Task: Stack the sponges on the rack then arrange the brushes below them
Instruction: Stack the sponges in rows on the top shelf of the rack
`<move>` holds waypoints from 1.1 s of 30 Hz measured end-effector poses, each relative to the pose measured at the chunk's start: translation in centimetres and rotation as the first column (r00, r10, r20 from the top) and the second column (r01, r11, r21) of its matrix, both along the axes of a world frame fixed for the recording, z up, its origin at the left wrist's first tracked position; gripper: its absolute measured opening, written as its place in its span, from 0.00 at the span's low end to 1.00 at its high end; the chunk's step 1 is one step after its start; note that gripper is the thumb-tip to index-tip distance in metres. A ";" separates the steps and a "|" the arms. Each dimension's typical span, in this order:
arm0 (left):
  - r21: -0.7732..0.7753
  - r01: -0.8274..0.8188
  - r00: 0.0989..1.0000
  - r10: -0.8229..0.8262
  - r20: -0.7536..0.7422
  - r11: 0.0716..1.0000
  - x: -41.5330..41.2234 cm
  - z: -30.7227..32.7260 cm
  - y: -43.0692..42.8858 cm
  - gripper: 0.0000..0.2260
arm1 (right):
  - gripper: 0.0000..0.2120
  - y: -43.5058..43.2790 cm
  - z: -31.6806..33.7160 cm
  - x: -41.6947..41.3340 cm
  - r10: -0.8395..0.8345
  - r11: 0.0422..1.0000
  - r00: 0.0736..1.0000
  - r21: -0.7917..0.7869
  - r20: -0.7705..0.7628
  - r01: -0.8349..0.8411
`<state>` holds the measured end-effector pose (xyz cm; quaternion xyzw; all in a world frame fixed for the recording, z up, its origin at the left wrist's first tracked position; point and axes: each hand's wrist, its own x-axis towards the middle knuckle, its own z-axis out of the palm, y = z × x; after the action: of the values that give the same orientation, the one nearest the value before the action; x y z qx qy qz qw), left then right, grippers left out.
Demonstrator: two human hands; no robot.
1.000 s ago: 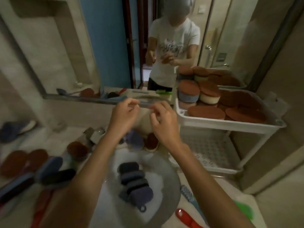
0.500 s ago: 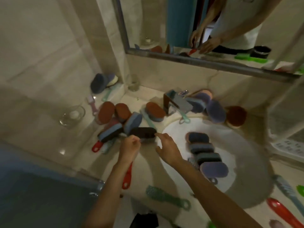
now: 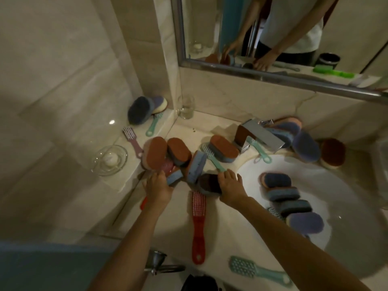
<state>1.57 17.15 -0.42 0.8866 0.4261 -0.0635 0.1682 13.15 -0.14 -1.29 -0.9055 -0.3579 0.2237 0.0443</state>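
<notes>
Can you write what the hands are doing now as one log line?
phase: pickup at counter | left hand: grips blue sponge | right hand: holds dark sponge

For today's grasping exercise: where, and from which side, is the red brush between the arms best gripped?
Probably by the handle of the red brush, from above: it lies flat, bristles up, handle free and pointing toward the person.

~16 sponges (image 3: pixel 223 149), ~8 brushes (image 3: pixel 198 227), 1 glass (image 3: pixel 185 107)
</notes>
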 end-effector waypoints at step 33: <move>-0.050 -0.101 0.953 0.111 0.281 0.994 -1.0 4.2 -2.7 0.34 | 0.35 0.1 -0.6 -6.4 -0.381 0.913 0.907 0.084 -0.181 0.400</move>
<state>0.55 14.41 3.78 0.8594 0.4433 0.0659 0.2460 6.73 -0.04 -1.87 -0.9335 -0.1771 0.2609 0.1709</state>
